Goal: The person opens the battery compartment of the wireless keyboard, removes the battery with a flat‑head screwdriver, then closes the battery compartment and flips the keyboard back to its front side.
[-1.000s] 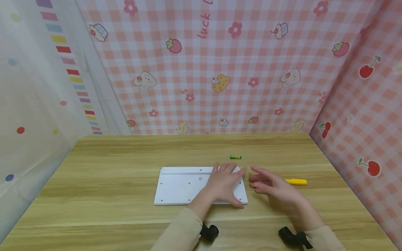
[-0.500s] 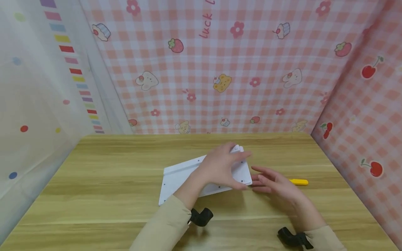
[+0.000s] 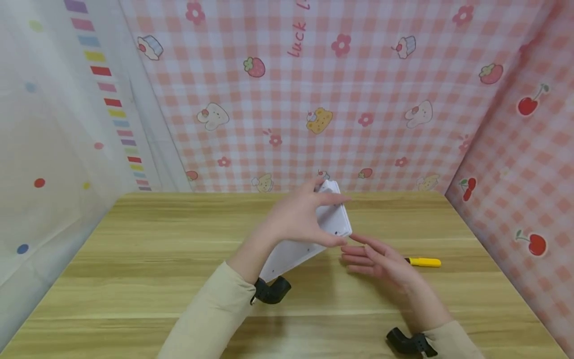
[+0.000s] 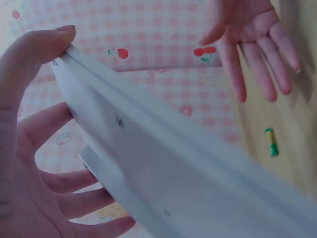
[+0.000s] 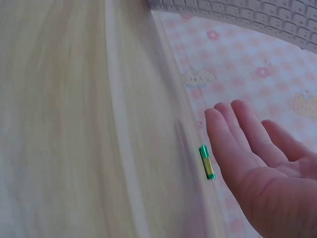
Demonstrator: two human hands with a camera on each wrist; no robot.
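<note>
A white keyboard (image 3: 291, 254) is raised at its right end and slopes down to the left, its screw-dotted underside facing the head camera. My left hand (image 3: 291, 214) grips it across its width, thumb on the near edge and fingers on the far edge (image 4: 84, 153). In the right wrist view the rows of keys (image 5: 247, 15) show on its other face. My right hand (image 3: 381, 259) is held with fingers extended just below the raised corner, holding nothing. A green and yellow battery (image 5: 207, 162) lies on the table; the head view has it hidden.
A yellow-handled tool (image 3: 425, 262) lies on the wooden table (image 3: 148, 279) just behind the right hand, its dark end partly covered. Pink checked cloth (image 3: 358, 75) hangs at the back and right, and a dotted white curtain (image 3: 58, 149) at the left.
The keyboard lay flat under my left hand; its right end has since been lifted and tilted up. My right hand has shifted slightly left, fingers spread straighter.
</note>
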